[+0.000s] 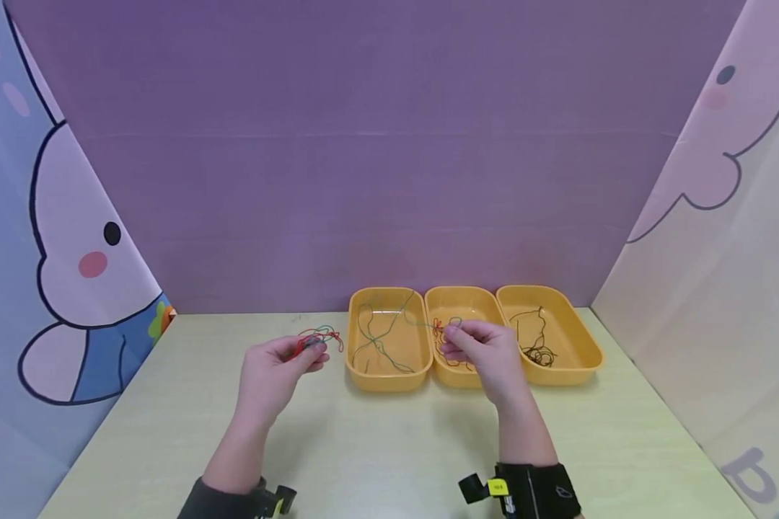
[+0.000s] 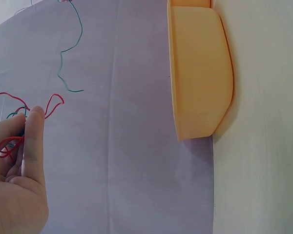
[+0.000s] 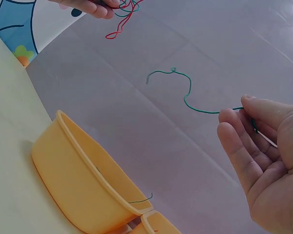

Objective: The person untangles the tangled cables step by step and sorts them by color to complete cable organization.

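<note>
My left hand [image 1: 266,378] pinches a loose tangle of red and green wires [image 2: 12,141] between thumb and fingers, with loops sticking out past the fingertips. My right hand [image 1: 493,357] pinches one thin green wire [image 3: 189,92] between thumb and forefinger; its wavy free end hangs in the air, apart from the tangle. Behind and below the hands stand three yellow trays. Green wires lie in the left tray [image 1: 389,383], red ones in the middle tray [image 1: 464,295], and a dark coil of wire [image 1: 537,353] in the right tray [image 1: 561,376]. My right hand partly hides the middle tray.
The trays stand side by side at the back of the pale table [image 1: 376,447], close to a purple cloth backdrop [image 1: 363,180]. Printed cloth panels flank the table on the left and right. One green wire end [image 3: 144,200] pokes above a tray's rim.
</note>
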The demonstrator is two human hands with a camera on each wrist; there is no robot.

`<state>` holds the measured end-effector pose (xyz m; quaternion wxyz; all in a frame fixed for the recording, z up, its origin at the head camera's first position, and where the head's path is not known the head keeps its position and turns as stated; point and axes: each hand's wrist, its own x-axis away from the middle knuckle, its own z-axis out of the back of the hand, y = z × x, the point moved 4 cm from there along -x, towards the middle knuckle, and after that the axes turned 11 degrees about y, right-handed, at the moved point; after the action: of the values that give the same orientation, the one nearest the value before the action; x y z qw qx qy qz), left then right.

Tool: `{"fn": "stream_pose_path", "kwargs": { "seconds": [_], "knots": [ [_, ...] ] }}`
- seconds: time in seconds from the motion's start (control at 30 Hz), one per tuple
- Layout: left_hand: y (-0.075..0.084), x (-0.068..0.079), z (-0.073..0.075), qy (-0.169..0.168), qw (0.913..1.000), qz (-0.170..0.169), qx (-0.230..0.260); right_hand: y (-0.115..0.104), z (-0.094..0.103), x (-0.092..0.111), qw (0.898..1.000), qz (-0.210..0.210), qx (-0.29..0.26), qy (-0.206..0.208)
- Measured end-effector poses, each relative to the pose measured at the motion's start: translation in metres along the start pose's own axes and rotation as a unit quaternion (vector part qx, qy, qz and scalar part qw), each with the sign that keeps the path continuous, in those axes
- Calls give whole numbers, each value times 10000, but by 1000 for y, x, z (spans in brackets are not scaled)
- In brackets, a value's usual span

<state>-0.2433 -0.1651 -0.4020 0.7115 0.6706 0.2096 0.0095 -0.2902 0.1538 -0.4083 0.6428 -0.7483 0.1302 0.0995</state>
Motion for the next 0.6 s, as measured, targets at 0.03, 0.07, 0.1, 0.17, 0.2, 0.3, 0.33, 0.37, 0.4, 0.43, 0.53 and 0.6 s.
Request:
{"fn": "stream_pose_path", "kwargs": {
  "seconds": [0.03,0.07,0.1,0.17,0.2,0.3,0.33,0.37,0.4,0.43,0.53,0.6],
  "knots": [
    [0,0,0,-6,10000,-8,8,0,0,0,10000,10,11,3],
    [0,0,0,-14,10000,-16,10,0,-1,0,10000,30,23,4],
    [0,0,0,-18,10000,-24,27,0,-1,0,10000,45,25,-1],
    [0,0,0,-18,10000,-30,16,0,-1,0,10000,77,38,11],
    [0,0,0,-18,10000,-34,19,1,-2,0,10000,86,35,15],
    [0,0,0,-41,10000,-44,31,1,-2,0,10000,94,11,28],
    [0,0,0,-46,10000,-48,20,1,-3,0,9999,92,1,42],
    [1,0,0,-52,10000,-47,14,1,-3,0,9999,91,-3,56],
    [1,1,-1,-56,10000,-42,16,1,-3,0,9999,88,-5,63],
    [1,1,-1,-60,10000,-35,-1,1,-3,0,9999,86,-4,68],
    [2,1,-1,-69,10000,3,-39,2,-3,1,9999,62,7,104],
    [2,2,-2,-85,9999,45,-34,3,-3,1,9999,36,7,139]
  ]
}}
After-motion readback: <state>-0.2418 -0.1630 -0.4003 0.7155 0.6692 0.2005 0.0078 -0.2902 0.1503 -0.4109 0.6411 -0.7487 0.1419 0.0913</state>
